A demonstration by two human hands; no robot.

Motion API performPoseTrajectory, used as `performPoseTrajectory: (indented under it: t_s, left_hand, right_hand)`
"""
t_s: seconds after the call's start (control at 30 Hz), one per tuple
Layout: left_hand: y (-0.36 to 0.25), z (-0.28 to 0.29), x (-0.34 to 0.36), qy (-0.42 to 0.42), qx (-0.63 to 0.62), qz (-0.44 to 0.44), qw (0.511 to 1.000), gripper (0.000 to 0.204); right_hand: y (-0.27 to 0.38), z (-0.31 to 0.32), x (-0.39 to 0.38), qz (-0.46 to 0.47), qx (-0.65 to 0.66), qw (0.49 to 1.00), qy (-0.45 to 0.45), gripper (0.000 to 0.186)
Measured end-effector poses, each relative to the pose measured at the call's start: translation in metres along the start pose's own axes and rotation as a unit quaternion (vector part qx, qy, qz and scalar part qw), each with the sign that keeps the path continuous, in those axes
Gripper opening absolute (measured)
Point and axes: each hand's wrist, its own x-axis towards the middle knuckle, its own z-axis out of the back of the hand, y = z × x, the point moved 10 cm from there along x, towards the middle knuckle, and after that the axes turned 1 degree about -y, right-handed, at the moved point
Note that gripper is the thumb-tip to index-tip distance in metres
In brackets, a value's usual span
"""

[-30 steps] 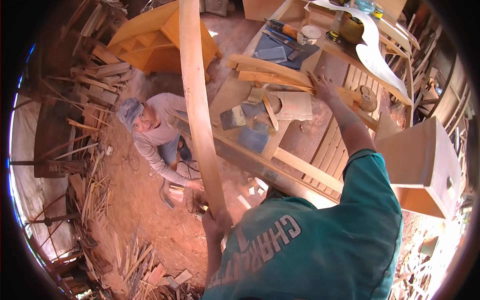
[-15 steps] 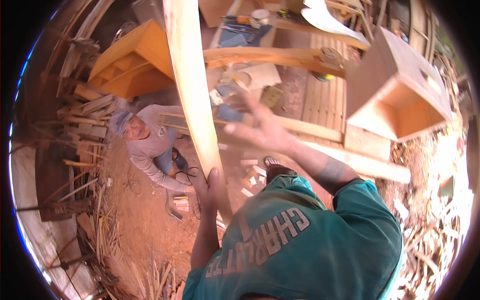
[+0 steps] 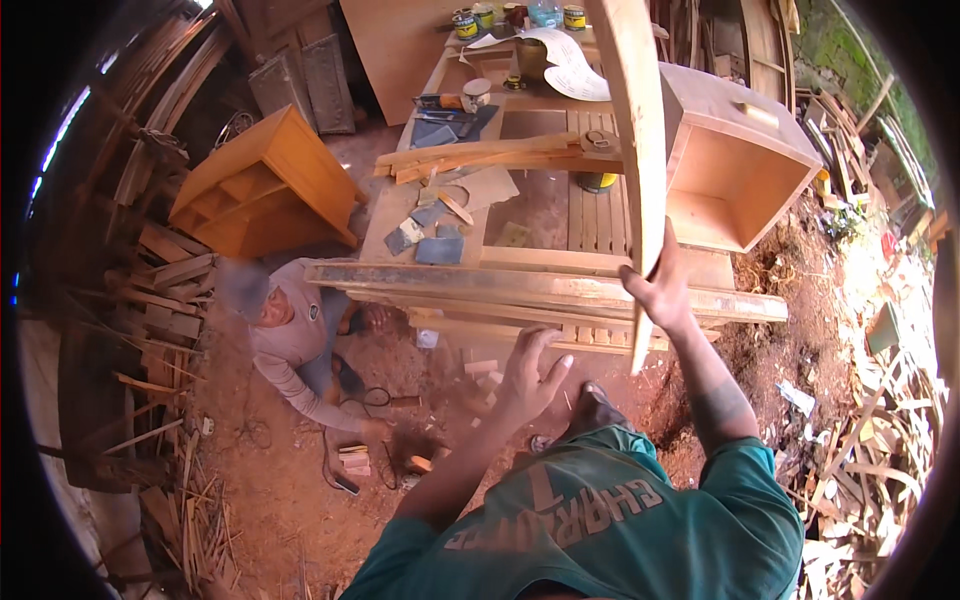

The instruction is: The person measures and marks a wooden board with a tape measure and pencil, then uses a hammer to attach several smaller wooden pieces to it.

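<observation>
Long wooden plank [image 3: 642, 130], in the head view, slants over the workbench [image 3: 520, 284]. The right hand [image 3: 660, 288] pinches it near one end; the left hand [image 3: 532, 376] is spread (nothing in it). One-handed, it could tip and bump the wooden drawer [image 3: 735, 165].

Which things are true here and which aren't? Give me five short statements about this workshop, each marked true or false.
1. The right hand grips a long board. True.
2. The left hand grips a hammer. False: the left hand is open, with nothing visible in it.
3. A co-worker is low down on the left. True.
4. The orange cabinet is right of the open box. False: it is left.
5. A white sheet lies near some cans. True.
</observation>
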Motion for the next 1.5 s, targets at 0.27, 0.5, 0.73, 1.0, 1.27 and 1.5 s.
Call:
performPoseTrajectory:
  t_s: [0.27,0.5,0.73,1.0,1.27,1.5]
  left_hand:
    - [-0.012,0.078,-0.009,-0.094,0.069,0.021,0.993,0.024]
    - [-0.021,0.054,0.044,-0.072,0.22,-0.075,0.97,0.036]
    - [0.045,-0.059,0.085,0.112,0.305,-0.092,0.941,0.075]
    - [0.175,-0.097,0.089,0.176,0.322,0.012,0.93,0.068]
    - [0.17,-0.09,0.103,0.227,0.313,0.083,0.919,0.061]
    - [0.184,-0.089,0.11,0.28,0.33,0.065,0.899,0.056]
  right_hand:
    - [-0.057,0.071,-0.069,-0.038,-0.159,0.983,0.084,0.066]
    - [-0.097,0.116,-0.073,-0.003,-0.318,0.933,0.17,0.067]
    - [-0.156,0.094,-0.04,0.066,-0.374,0.886,0.264,0.068]
    - [-0.239,0.037,-0.002,0.112,-0.317,0.876,0.347,0.066]
    - [-0.247,0.03,-0.005,0.125,-0.282,0.896,0.32,0.069]
    - [-0.245,0.027,0.0,0.107,-0.281,0.895,0.329,0.062]
